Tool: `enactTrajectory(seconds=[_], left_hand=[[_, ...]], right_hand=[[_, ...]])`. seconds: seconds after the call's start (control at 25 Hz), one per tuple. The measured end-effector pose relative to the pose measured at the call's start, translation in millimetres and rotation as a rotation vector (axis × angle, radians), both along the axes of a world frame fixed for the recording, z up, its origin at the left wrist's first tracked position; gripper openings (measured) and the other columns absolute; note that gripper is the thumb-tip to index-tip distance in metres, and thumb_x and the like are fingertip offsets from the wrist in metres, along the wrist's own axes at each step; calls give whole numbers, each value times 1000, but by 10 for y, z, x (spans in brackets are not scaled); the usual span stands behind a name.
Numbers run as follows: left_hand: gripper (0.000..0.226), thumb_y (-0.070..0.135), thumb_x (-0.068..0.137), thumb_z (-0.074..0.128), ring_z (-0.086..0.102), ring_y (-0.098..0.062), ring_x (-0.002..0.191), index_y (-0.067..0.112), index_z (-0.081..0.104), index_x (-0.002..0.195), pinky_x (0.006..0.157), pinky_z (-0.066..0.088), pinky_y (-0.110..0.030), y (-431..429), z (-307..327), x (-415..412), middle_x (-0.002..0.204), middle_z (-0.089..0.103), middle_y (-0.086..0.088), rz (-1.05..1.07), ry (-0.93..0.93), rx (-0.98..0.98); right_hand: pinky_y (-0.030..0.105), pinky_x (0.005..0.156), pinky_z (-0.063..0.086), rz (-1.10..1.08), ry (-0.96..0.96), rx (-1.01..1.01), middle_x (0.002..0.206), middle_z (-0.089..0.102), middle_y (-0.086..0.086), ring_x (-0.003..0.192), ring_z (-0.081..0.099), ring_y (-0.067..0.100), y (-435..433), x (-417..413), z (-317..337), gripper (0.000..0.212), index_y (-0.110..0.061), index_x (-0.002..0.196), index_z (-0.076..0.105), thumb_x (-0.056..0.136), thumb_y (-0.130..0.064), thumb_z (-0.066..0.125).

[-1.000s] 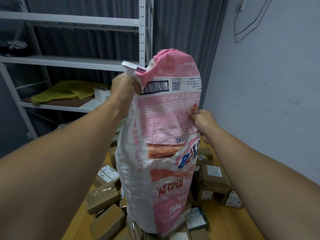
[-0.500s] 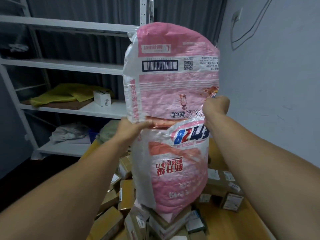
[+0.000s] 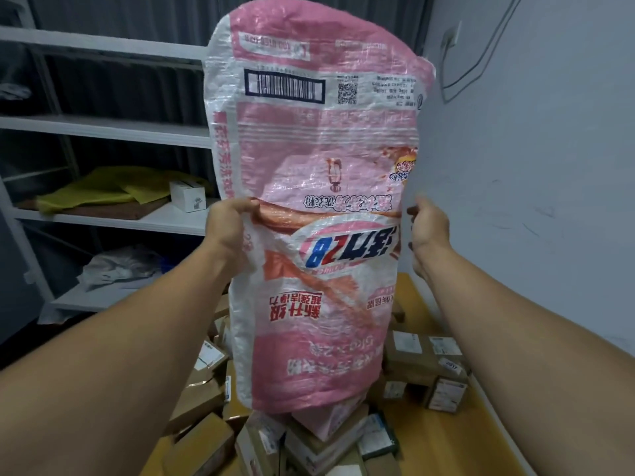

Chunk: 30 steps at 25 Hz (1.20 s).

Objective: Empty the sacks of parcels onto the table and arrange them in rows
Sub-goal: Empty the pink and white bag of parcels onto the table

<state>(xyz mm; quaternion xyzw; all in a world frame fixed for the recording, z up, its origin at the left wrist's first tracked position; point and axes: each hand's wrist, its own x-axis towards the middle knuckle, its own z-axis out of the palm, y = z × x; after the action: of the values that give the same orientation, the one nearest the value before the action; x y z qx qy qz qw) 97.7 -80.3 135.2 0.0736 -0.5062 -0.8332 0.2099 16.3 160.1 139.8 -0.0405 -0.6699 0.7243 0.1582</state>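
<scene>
sack (image 3: 319, 214) held upside down over parcels (image 3: 412, 362) on counter (image 3: 481, 441) | left hand (image 3: 228, 230): fingers pinched on sack's left edge | right hand (image 3: 429, 231): at right edge, grip cannot be told

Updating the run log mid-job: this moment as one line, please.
pink sack: inverted, mouth down over parcels | left hand: grips left edge | right hand: at right edge, grip unclear | parcels: heaped on table, not rowed
</scene>
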Motion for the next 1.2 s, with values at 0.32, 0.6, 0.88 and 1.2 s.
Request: enactTrajectory(seconds=[0.32,0.6,0.88,1.2], left_hand=[[18,17,85,40,58,-22,59,18,43,67,62,55,-29,-212,34,-44,62,55,-3,53,44,225],[10,16,89,41,69,-28,73,11,50,90,71,61,-45,-304,82,-96,74,63,-9,72,6,185],[23,19,85,42,66,-34,87,9,46,105,86,54,-60,-351,99,-90,81,60,-13,9,13,156],[34,22,88,38,67,-43,106,5,57,110,91,52,-61,-372,221,-82,119,67,-26,51,-10,140]], right_hand=[[30,95,50,295,-124,132,121,66,-2,101,66,15,-86,26,-220,55,-19,132,58,104,-58,33],[40,83,59,485,29,89,106,78,4,96,75,23,-293,-23,-211,61,-20,111,75,90,-71,48],[60,102,49,512,20,153,110,77,6,106,71,33,-421,-30,-226,65,-16,110,77,77,-71,62],[19,68,49,593,75,222,93,70,-26,74,70,-7,-420,-11,-142,37,-39,111,68,100,-60,39]])
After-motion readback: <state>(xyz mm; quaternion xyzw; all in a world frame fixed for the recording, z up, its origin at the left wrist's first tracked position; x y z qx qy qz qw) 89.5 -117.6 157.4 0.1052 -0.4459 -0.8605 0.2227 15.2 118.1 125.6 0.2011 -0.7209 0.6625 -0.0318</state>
